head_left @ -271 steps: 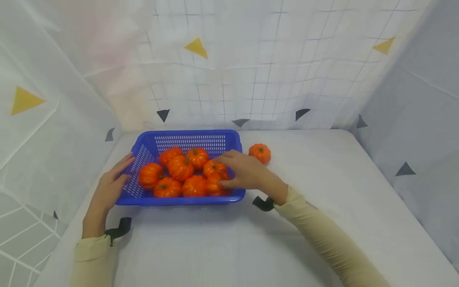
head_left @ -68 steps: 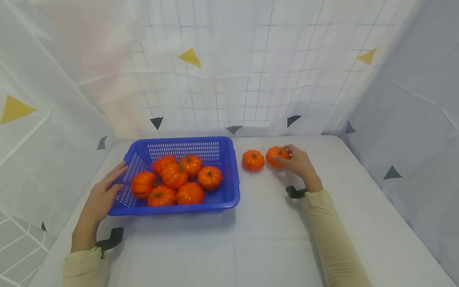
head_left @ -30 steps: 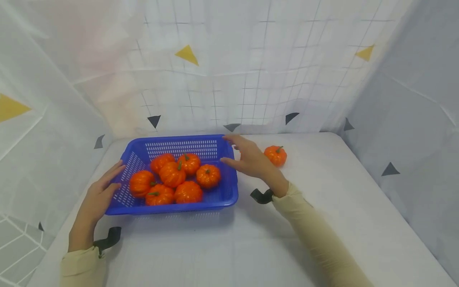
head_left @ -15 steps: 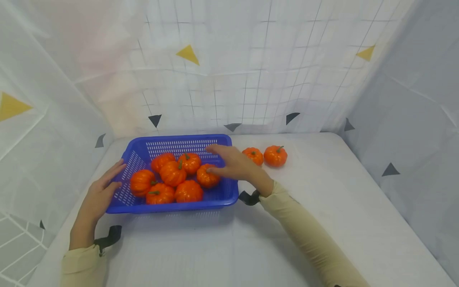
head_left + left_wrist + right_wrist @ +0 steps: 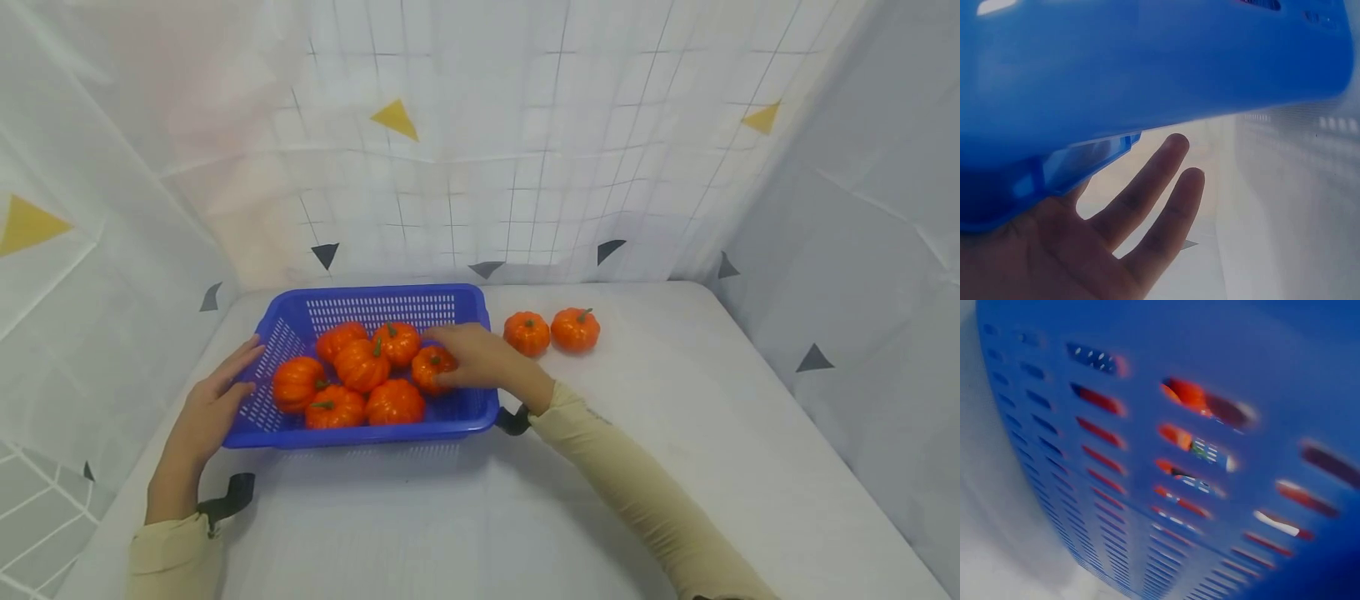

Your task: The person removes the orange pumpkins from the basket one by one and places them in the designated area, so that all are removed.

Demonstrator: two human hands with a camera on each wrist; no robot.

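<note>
In the head view a blue plastic basket (image 5: 352, 435) holds several small orange pumpkins (image 5: 362, 365) with green stems. My right hand (image 5: 480, 357) reaches over the basket's right rim. Its thumb and fingers are round the rightmost pumpkin (image 5: 431, 369), which sits on the basket floor. My left hand (image 5: 206, 412) rests along the left rim with fingers extended. From the left wrist, spread straight fingers (image 5: 1169, 209) show beneath the blue basket wall (image 5: 1147, 69). The right wrist view has only the slotted basket side (image 5: 1141, 506), with orange behind the slots; the hand is out of that view.
Right of the basket, two more pumpkins stand side by side on the white table: one near the rim (image 5: 527, 334), one farther right (image 5: 575, 330). White sheeting (image 5: 600, 150) with yellow and black triangles hangs behind the table and along both sides.
My right hand set a pumpkin at the far right, moved back left over the rim, and lowered onto the rightmost pumpkin in the basket. The left hand stays at the left rim.
</note>
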